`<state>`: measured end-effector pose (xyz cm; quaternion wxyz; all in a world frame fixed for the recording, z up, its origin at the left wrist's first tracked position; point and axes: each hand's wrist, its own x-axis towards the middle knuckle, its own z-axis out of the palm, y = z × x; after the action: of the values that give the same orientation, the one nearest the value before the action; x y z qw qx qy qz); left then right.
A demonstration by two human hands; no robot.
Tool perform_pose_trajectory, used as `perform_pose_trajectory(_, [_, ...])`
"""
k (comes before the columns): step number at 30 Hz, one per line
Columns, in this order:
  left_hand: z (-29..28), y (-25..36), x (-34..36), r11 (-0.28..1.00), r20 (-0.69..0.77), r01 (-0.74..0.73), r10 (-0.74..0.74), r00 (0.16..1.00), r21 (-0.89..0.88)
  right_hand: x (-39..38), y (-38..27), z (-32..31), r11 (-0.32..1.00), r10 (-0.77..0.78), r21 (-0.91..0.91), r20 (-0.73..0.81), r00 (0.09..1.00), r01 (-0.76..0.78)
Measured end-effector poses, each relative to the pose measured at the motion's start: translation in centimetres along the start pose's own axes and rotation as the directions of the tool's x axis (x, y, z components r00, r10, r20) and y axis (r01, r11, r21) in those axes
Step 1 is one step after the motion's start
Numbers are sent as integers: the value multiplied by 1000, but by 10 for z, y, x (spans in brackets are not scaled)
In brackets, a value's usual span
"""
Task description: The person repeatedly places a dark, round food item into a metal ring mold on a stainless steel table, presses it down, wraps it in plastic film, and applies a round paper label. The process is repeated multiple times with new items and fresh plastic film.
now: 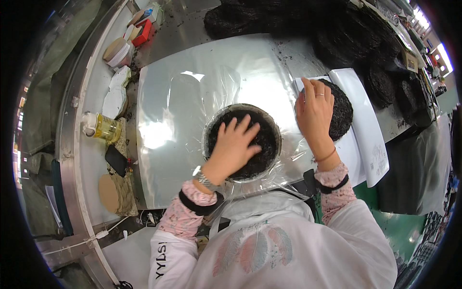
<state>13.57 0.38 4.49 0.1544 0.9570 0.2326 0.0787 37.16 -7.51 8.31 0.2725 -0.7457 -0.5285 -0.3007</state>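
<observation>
A round, rimmed ring or shallow dish (205,144) lies on a clear plastic sheet, filled with black flaky matter that looks like dried seaweed. My left hand (237,144), a watch at its wrist, is over this filling with fingers spread; it holds nothing that I can see. To the right, my right hand (316,108) is bent over the left edge of a black, rough round cake (342,113) of similar stuff. Its thumb and fingers curl around that edge, fingertips partly hidden. The cake lies on white paper sheets (368,139).
Large piles of black round cakes (356,38) stand at the far right. Along the left ledge are a yellow-filled jar (107,127), a dark phone-like slab (116,160), tan discs (111,193), a red box (142,32) and white pads (115,94). Plastic sheeting (168,96) covers the metal table.
</observation>
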Motion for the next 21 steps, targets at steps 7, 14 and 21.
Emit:
perform_pose_trajectory(7, [8,-129,69,736,-188,313,-510,839,-600,-55,-98,42,773,-577,534,367,730,343])
perform_pose_trajectory(14, [-51,-73,50,875,-348,380,-471,811,-299,-60,-91,49,797,-587,495,498,638,347])
perform_pose_trajectory(21, [-40,-90,12,990,-499,16,-86,862,-143,3,-45,37,433,-267,816,523,810,-384])
